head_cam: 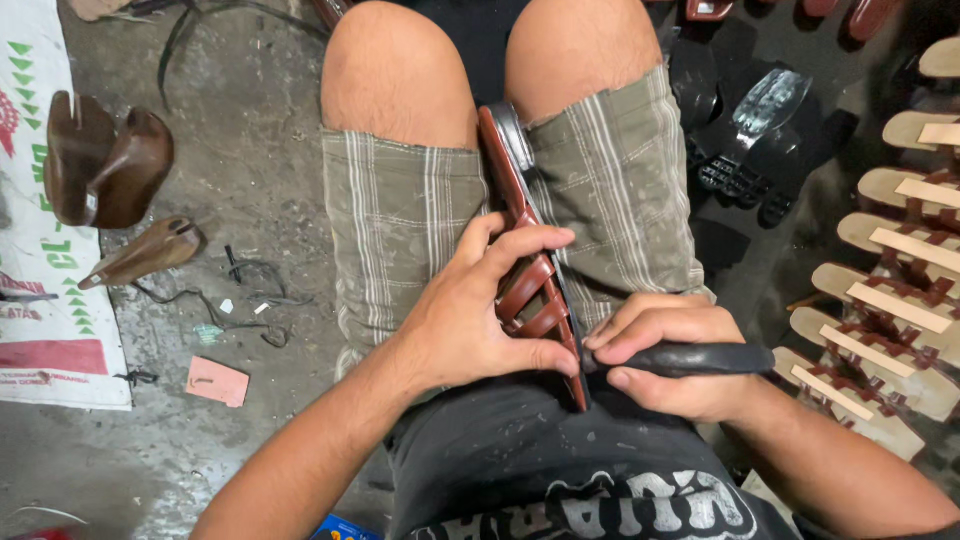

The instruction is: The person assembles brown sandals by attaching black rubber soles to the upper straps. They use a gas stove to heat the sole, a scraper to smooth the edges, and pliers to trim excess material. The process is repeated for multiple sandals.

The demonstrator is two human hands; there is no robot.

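A white printed sack (45,250) with green arrow marks and a red band is lying flat on the floor, well to the left of the left hand (480,320); a small blue packet (340,528) is peeking out below that forearm

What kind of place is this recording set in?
Likely a small sandal-making workshop: rows of unfinished strap sandals beside the person, wooden shoe lasts on the concrete floor, black soles piled nearby.
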